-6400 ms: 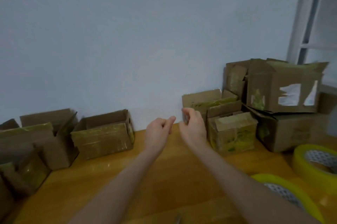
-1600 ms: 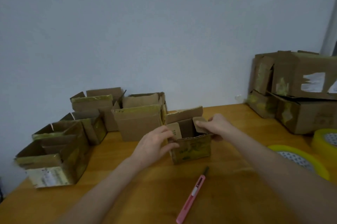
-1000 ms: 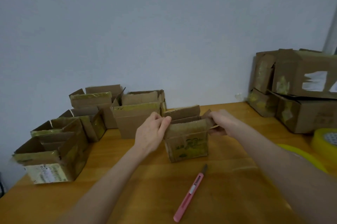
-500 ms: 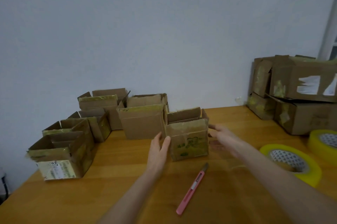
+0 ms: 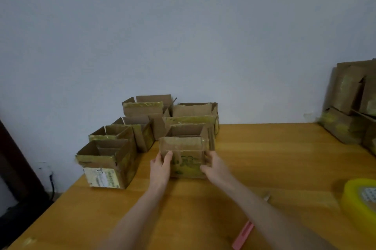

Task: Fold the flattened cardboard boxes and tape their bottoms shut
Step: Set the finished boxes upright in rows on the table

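A small open-topped cardboard box (image 5: 186, 161) with yellowed tape and a green print stands upright on the wooden table (image 5: 274, 158), in front of the other folded boxes. My left hand (image 5: 160, 166) holds its left front corner, thumb on the front face. My right hand (image 5: 213, 165) holds its right front corner, fingers wrapped onto the front. The box's top flaps stand up; its bottom is hidden.
Several folded open boxes (image 5: 109, 160) cluster at the back left near the wall. More boxes (image 5: 348, 105) are stacked at the far right. A yellow tape roll (image 5: 360, 205) lies at the right edge, a pink utility knife (image 5: 243, 234) near my right forearm. The table's left edge drops off.
My hands, spread apart beside the box half a second ago, have closed in on its two front corners. The box sits further left and back, against the cluster. The view has swung left.
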